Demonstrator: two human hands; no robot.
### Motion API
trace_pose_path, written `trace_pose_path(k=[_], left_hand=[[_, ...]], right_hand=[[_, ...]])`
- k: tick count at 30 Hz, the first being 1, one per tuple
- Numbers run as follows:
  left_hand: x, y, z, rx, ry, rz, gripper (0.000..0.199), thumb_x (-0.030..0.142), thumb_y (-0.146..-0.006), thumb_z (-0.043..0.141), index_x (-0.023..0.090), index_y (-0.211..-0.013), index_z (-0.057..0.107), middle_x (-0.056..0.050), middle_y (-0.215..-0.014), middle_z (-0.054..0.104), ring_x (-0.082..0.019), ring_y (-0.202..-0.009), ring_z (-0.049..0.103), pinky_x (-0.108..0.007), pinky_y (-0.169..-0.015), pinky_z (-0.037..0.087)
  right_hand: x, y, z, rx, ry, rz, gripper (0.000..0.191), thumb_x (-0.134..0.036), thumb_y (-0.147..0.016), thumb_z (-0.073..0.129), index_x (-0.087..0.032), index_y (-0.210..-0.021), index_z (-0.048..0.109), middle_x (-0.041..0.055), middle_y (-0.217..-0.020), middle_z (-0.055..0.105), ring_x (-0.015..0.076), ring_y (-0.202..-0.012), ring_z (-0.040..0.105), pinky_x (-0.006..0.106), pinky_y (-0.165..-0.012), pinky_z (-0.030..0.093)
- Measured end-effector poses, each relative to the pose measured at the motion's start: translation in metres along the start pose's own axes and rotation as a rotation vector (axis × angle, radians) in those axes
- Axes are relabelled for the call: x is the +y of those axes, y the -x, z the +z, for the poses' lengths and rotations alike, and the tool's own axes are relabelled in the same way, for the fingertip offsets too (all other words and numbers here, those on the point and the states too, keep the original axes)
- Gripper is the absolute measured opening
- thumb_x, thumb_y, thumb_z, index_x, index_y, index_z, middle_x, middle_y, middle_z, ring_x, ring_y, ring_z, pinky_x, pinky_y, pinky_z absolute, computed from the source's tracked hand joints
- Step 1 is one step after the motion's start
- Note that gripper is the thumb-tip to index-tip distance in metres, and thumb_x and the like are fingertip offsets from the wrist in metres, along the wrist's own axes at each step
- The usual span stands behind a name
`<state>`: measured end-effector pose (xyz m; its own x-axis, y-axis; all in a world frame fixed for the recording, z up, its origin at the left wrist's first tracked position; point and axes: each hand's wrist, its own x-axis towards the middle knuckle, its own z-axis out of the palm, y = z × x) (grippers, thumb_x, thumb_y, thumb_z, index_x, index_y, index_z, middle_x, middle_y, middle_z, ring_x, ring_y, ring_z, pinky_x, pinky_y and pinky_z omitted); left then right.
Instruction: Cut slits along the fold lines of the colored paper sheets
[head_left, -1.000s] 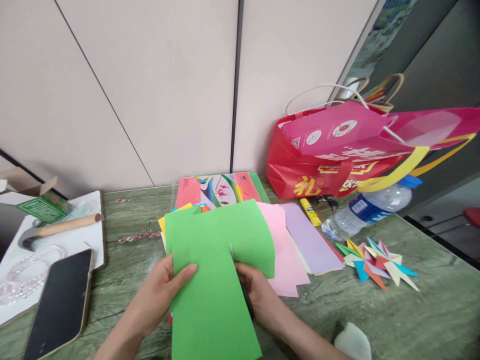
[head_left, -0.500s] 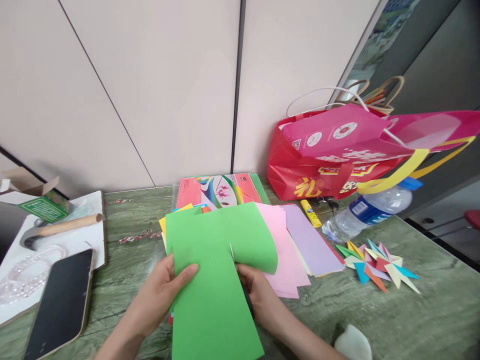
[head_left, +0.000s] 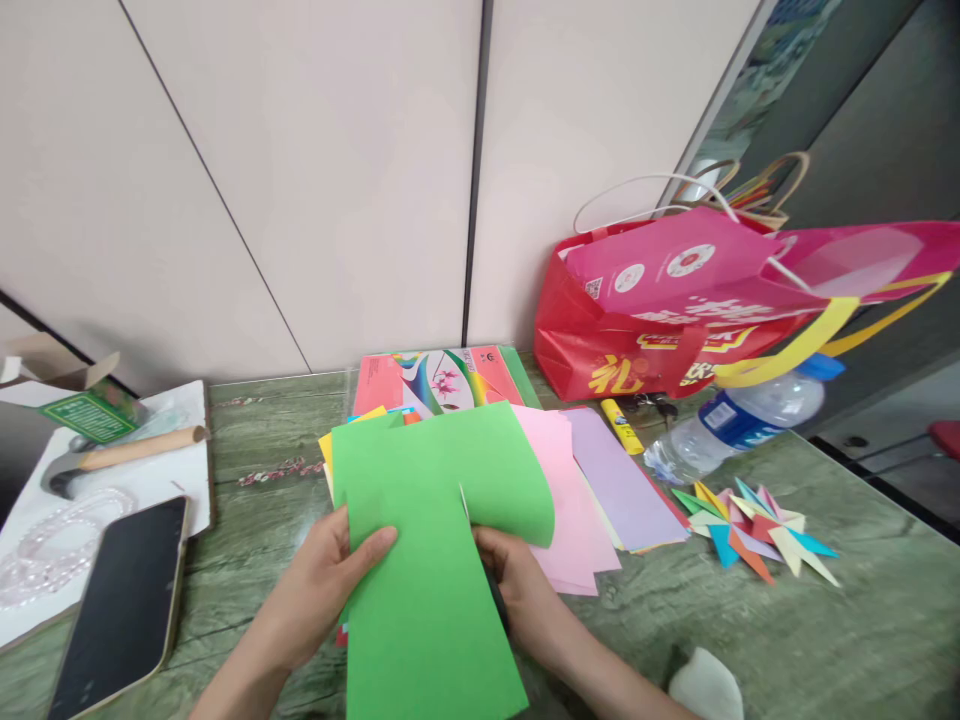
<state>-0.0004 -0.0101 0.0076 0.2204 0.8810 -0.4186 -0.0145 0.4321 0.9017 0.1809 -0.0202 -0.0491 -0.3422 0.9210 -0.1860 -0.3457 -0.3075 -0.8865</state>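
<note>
While the left hand (head_left: 330,570) is pinching the green sheet (head_left: 427,580) by its left edge, thumb on top, other fingers mostly hidden, the right hand (head_left: 517,585) is gripping a dark tool (head_left: 497,603), probably scissors, below the slit. Thin blade (head_left: 465,503) is showing through; how wide the right fingers are standing, can't tell.

Sheet is hanging over the middle of the bench (head_left: 885,610), partly covering the pink sheets (head_left: 562,500), upper-right flap curling away.

Handling, my read: light, thin, bending easily, not very slippery, likely tearing at the slit end if twisted. Best hold is looking like a flat pinch on the left edge, well apart from the blade; squeezing hard is risking creases.

Counts: one green sheet, maybe doubled at left. Pink sheets are overlapping, at least two. One purple sheet (head_left: 626,480) is showing on top of its pile. Paper stars (head_left: 763,527) are overlapping, seemingly two. One yellow tube (head_left: 622,428), one bottle (head_left: 757,410), one phone (head_left: 124,600), one wooden-handled tool (head_left: 142,449), one open box (head_left: 90,415) are lying around.
</note>
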Motion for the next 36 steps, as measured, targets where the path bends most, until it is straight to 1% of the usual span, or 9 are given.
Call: trace_pose_path(k=[3, 5, 8, 13, 22, 26, 31, 34, 36], left_hand=[[-0.001, 0.000, 0.000, 0.001, -0.006, 0.000, 0.040, 0.036, -0.070, 0.067, 0.017, -0.105, 0.058, -0.004, -0.073, 0.071, -0.015, -0.046, 0.059, -0.034, -0.057, 0.054], [-0.002, 0.000, 0.001, 0.000, -0.010, 0.003, 0.040, 0.036, -0.070, 0.067, 0.017, -0.104, 0.058, -0.003, -0.069, 0.070, -0.015, -0.045, 0.059, -0.034, -0.057, 0.053], [-0.001, 0.001, 0.001, 0.007, -0.009, 0.006, 0.040, 0.036, -0.070, 0.066, 0.017, -0.105, 0.058, -0.004, -0.072, 0.071, -0.018, -0.053, 0.063, -0.034, -0.056, 0.053], [0.001, 0.002, 0.002, -0.001, 0.001, 0.011, 0.044, 0.036, -0.071, 0.067, 0.016, -0.108, 0.056, -0.007, -0.081, 0.073, -0.023, -0.063, 0.067, -0.037, -0.059, 0.054], [0.002, 0.000, 0.002, -0.011, 0.047, 0.017, 0.042, 0.034, -0.072, 0.066, 0.017, -0.109, 0.057, -0.008, -0.086, 0.074, -0.025, -0.070, 0.069, -0.039, -0.064, 0.055], [0.001, 0.001, 0.002, -0.017, 0.037, 0.017, 0.043, 0.035, -0.071, 0.066, 0.017, -0.108, 0.057, -0.007, -0.084, 0.074, -0.025, -0.067, 0.069, -0.039, -0.063, 0.056], [0.001, 0.002, 0.002, 0.023, 0.008, 0.003, 0.045, 0.037, -0.065, 0.071, 0.017, -0.105, 0.062, -0.007, -0.078, 0.074, -0.024, -0.061, 0.068, -0.035, -0.058, 0.055], [0.002, 0.002, 0.002, 0.006, 0.005, 0.011, 0.042, 0.036, -0.066, 0.070, 0.017, -0.103, 0.062, -0.008, -0.080, 0.074, -0.024, -0.064, 0.068, -0.036, -0.061, 0.055], [0.002, 0.003, 0.002, -0.012, -0.004, 0.019, 0.040, 0.036, -0.068, 0.069, 0.017, -0.102, 0.062, -0.007, -0.082, 0.074, -0.025, -0.067, 0.068, -0.036, -0.062, 0.055]], right_hand=[[0.000, 0.000, 0.000, 0.015, -0.013, 0.014, 0.034, -0.026, -0.053, 0.079, -0.016, -0.083, 0.070, 0.0039, -0.078, 0.073, 0.0239, -0.076, 0.066, 0.036, -0.073, 0.051], [0.001, 0.000, 0.000, 0.020, -0.008, 0.009, 0.033, -0.027, -0.054, 0.078, -0.016, -0.084, 0.070, 0.0036, -0.077, 0.073, 0.0231, -0.075, 0.066, 0.035, -0.072, 0.051], [0.003, 0.000, -0.001, 0.018, 0.000, 0.007, 0.031, -0.029, -0.057, 0.076, -0.015, -0.084, 0.070, 0.0039, -0.076, 0.073, 0.0228, -0.073, 0.066, 0.036, -0.070, 0.051], [0.002, 0.000, -0.001, 0.027, -0.008, 0.015, 0.032, -0.028, -0.054, 0.078, -0.015, -0.082, 0.070, 0.0035, -0.075, 0.072, 0.0232, -0.074, 0.066, 0.037, -0.073, 0.050], [0.002, 0.000, -0.002, 0.032, 0.022, 0.015, 0.028, -0.030, -0.053, 0.078, -0.014, -0.075, 0.070, 0.0020, -0.068, 0.071, 0.0205, -0.067, 0.064, 0.034, -0.068, 0.049], [0.004, 0.000, -0.003, 0.023, 0.023, 0.017, 0.026, -0.030, -0.056, 0.076, -0.014, -0.076, 0.069, 0.0022, -0.068, 0.071, 0.0194, -0.065, 0.064, 0.033, -0.067, 0.049], [0.006, -0.001, -0.004, -0.005, 0.023, -0.037, 0.027, -0.024, -0.055, 0.078, -0.015, -0.078, 0.069, 0.0028, -0.075, 0.072, 0.0209, -0.071, 0.065, 0.034, -0.071, 0.050], [0.001, 0.000, -0.003, -0.024, 0.032, -0.096, 0.026, -0.020, -0.056, 0.078, -0.016, -0.080, 0.067, 0.0038, -0.081, 0.072, 0.0211, -0.075, 0.065, 0.032, -0.071, 0.050], [-0.004, 0.002, -0.001, -0.004, 0.054, -0.139, 0.025, -0.019, -0.059, 0.076, -0.016, -0.082, 0.066, 0.0037, -0.083, 0.072, 0.0202, -0.075, 0.065, 0.031, -0.069, 0.050]])
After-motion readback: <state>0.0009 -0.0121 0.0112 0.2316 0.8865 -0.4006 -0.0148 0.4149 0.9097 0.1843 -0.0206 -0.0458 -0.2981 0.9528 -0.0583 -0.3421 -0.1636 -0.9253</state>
